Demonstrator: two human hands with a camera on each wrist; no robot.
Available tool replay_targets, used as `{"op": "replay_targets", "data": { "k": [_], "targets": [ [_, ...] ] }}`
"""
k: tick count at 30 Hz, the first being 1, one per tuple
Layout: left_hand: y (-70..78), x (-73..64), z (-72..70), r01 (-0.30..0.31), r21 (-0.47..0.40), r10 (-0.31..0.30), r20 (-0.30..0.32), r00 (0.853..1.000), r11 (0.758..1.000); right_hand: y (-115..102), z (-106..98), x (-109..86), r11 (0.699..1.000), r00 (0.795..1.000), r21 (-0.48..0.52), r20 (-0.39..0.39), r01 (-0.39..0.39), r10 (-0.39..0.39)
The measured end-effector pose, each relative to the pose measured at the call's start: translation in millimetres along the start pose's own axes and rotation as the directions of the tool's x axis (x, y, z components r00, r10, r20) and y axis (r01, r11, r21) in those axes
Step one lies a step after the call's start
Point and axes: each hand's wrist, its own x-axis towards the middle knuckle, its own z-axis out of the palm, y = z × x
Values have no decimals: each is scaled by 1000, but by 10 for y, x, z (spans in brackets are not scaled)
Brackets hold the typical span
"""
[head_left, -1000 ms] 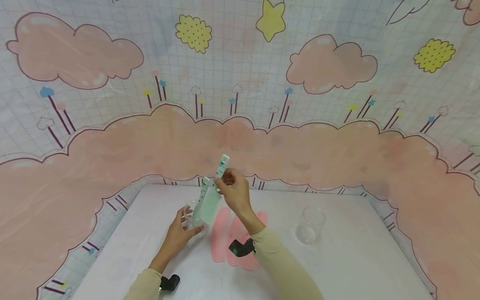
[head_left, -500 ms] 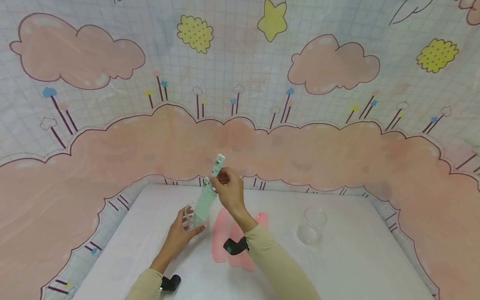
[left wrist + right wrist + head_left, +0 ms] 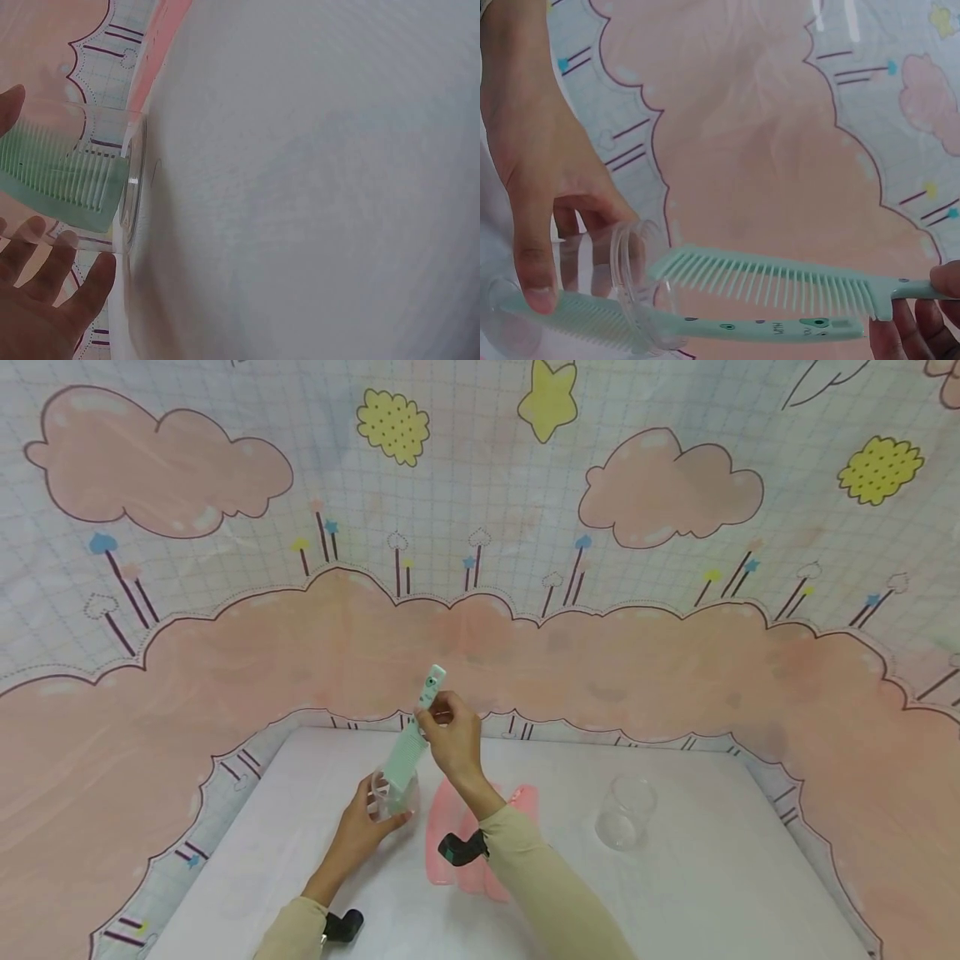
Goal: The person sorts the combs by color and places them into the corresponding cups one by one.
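A clear plastic cup [image 3: 407, 804] is gripped by my left hand [image 3: 358, 831], thumb on one side and fingers on the other. Inside it stands a mint-green fine-toothed comb [image 3: 765, 328], teeth down in the cup and patterned handle out past the rim. My right hand [image 3: 454, 742] pinches a second mint-green comb, a wide-toothed one [image 3: 780, 283], by its handle. That comb slants with its toothed end at the cup's mouth, as the right wrist view shows. In the left wrist view a green comb [image 3: 67, 180] shows through the cup wall.
Pink flat long pieces [image 3: 442, 860] lie side by side on the white table [image 3: 712, 877], partly hidden by my right forearm. Another clear cup [image 3: 622, 818] stands to the right. Black wrist cameras [image 3: 345, 927] sit on both wrists. A patterned cloth [image 3: 637, 668] rises behind the table.
My right hand has moved left with the wide-toothed comb, whose toothed end has come from beside the cup to over its mouth. My left hand stays around the cup.
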Motion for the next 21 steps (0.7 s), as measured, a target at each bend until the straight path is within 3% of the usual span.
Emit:
{"op": "replay_targets", "data": {
  "k": [7,21],
  "targets": [
    [7,-17,-10,-3,11,3,2,1000,1000,47,35,39,1000,1000,7,-7,-14,14],
    [20,-12,-18,-7,6,7,5,1000,1000,198,110,19,997,999,-67,-16,36,-37]
  ]
}}
